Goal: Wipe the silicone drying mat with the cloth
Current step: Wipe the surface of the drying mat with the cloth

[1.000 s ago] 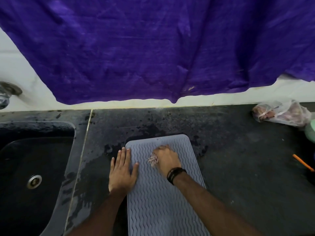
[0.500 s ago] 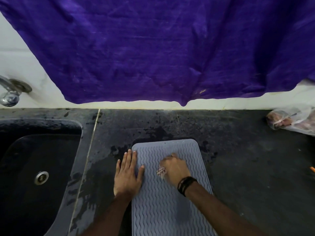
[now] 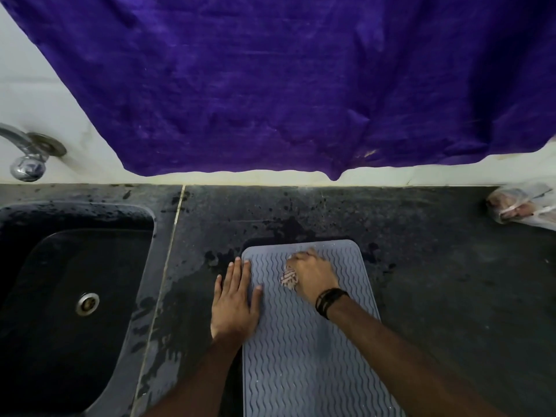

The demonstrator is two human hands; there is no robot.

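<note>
Head view: cloth (image 3: 288, 277) bunched under right hand's (image 3: 313, 276) fingers (image 3: 304, 256) on mat (image 3: 304, 356)

Dim, flat indoor light is falling from above, possibly from behind the camera. Soft shadows are pooling in the sink (image 3: 75, 296). The tap (image 3: 25, 158) is catching small glints. Wide-angle distortion is bending the edges; the plastic bag (image 3: 523, 207) is blurring slightly.

The mat (image 3: 304, 350) lies on the desk (image 3: 451, 281), right of the sink (image 3: 75, 296); a bag (image 3: 523, 207) sits far right.
</note>
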